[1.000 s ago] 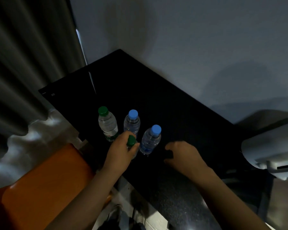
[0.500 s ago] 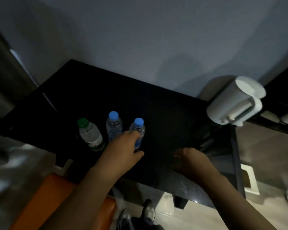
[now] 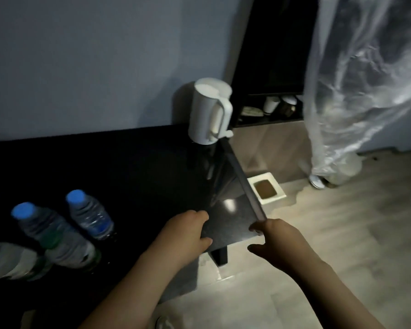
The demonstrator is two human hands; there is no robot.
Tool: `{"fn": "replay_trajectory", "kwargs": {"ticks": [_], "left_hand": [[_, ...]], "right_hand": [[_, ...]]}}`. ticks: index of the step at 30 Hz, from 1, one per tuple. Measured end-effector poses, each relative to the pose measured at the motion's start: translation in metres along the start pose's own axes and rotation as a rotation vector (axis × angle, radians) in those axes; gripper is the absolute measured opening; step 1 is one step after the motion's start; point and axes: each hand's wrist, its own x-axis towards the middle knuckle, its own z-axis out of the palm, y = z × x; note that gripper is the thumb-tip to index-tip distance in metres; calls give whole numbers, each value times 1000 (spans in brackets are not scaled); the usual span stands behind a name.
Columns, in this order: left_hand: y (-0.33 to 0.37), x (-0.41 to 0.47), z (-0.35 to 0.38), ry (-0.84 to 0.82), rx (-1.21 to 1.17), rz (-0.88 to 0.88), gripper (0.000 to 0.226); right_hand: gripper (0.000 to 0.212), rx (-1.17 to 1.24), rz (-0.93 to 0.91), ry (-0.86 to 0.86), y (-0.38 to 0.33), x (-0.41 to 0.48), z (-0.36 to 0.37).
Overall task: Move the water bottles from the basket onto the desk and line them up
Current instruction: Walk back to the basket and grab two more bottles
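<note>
Head view: the left hand (image 3: 188,236) has left the water bottles (image 3: 90,216), which stand grouped on the black worktop (image 3: 140,176), now far left. It and the right hand (image 3: 280,243) hover empty, fingers loosely curled, at the worktop's right corner.

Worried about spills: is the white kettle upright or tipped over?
Upright. The kettle stands on its bottom at the far right corner of the desk, with its handle vertical and its lid on top.
</note>
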Motion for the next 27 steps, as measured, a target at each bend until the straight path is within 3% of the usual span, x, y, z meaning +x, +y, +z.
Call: {"fn": "replay_trajectory", "kwargs": {"ticks": [13, 27], "left_hand": [[203, 50, 103, -203, 182, 415, 41], [374, 66, 200, -355, 361, 765, 51]], "right_hand": [[51, 354, 544, 126, 191, -144, 15], [51, 521, 945, 319, 312, -261, 27]]}}
